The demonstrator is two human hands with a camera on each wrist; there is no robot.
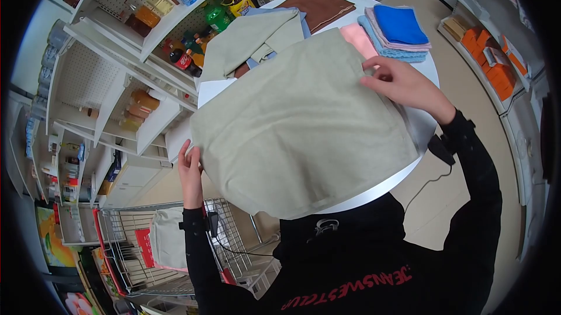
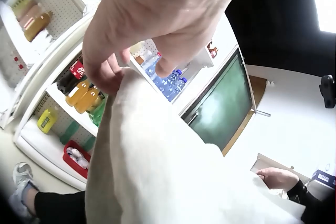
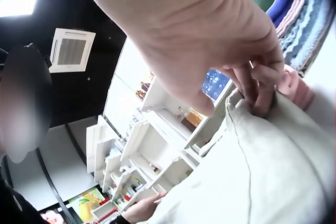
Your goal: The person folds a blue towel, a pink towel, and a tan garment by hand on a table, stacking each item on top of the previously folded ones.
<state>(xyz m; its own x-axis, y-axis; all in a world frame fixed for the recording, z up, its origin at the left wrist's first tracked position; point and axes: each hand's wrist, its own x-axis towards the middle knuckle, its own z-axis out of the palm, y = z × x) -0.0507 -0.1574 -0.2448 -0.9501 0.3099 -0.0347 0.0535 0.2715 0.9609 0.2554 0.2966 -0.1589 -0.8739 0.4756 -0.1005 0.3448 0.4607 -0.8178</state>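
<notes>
A pale grey-green cloth (image 1: 292,134) lies spread over the round white table, its near edge hanging past the rim. At its left edge is the left hand (image 1: 190,172); in the left wrist view that hand (image 2: 152,29) has its fingers curled round the cloth's edge (image 2: 157,150). The right hand (image 1: 409,84) is at the cloth's far right part, and in the right wrist view its curled fingers (image 3: 257,85) pinch a fold of the cloth (image 3: 252,166). The thumb there stands apart from the cloth.
Behind lie another grey-green cloth (image 1: 251,40) and a brown cloth (image 1: 318,8). A folded stack topped with blue (image 1: 400,24) sits at the far right beside a pink cloth (image 1: 357,40). Shelves with bottles (image 1: 217,18) stand left; a shopping cart (image 1: 125,245) is below left.
</notes>
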